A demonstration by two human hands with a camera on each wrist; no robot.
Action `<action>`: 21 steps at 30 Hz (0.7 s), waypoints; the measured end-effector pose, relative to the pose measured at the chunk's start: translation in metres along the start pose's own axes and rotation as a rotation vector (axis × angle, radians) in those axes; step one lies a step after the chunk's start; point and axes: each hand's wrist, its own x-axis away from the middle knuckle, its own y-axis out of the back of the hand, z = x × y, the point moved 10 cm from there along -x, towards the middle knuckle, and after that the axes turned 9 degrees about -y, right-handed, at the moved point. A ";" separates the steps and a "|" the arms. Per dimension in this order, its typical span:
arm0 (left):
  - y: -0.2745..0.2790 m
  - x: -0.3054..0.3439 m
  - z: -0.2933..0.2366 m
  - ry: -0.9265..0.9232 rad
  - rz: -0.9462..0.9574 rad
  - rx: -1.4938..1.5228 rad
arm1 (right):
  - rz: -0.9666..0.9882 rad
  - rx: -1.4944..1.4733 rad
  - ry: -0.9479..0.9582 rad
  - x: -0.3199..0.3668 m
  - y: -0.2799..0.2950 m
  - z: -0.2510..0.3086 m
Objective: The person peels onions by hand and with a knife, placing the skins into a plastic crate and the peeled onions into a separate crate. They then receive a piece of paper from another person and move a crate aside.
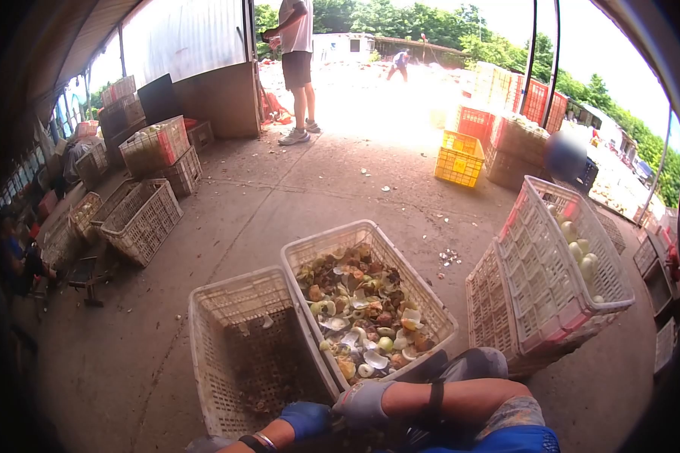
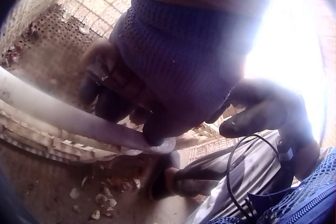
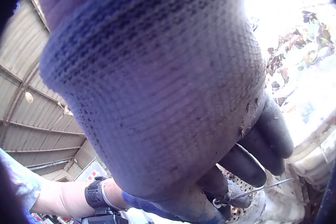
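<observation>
My left hand [image 1: 307, 420], in a blue glove with dark finger coating, is over the near rim of the mostly bare crate [image 1: 204, 332]. Its fingers [image 2: 110, 106] bend downward in the left wrist view; I cannot tell whether they hold anything. Close beside it is my right hand [image 1: 364, 403], in a grey-white knit glove with dark fingers. From its curled fingers juts the thin metal blade of a small knife [image 3: 270, 185]. Ahead stands a second crate [image 1: 370, 228], filled with onion skins, trimmings and several onions.
At right, a white crate [image 1: 540, 264] with peeled onions [image 1: 582, 253] stands on another crate. More crates [image 1: 147, 219] are at left; a yellow crate [image 1: 459, 160] is farther back. A person [image 1: 297, 53] stands near the opening. Peel scraps [image 1: 449, 257] litter the concrete floor.
</observation>
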 end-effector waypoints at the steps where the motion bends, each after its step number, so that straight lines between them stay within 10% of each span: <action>1: 0.001 0.001 -0.002 0.000 0.000 0.000 | 0.002 0.004 -0.004 0.002 0.001 0.001; 21: 0.005 0.004 -0.006 -0.027 -0.018 0.019 | -0.095 0.032 0.006 -0.005 -0.001 -0.004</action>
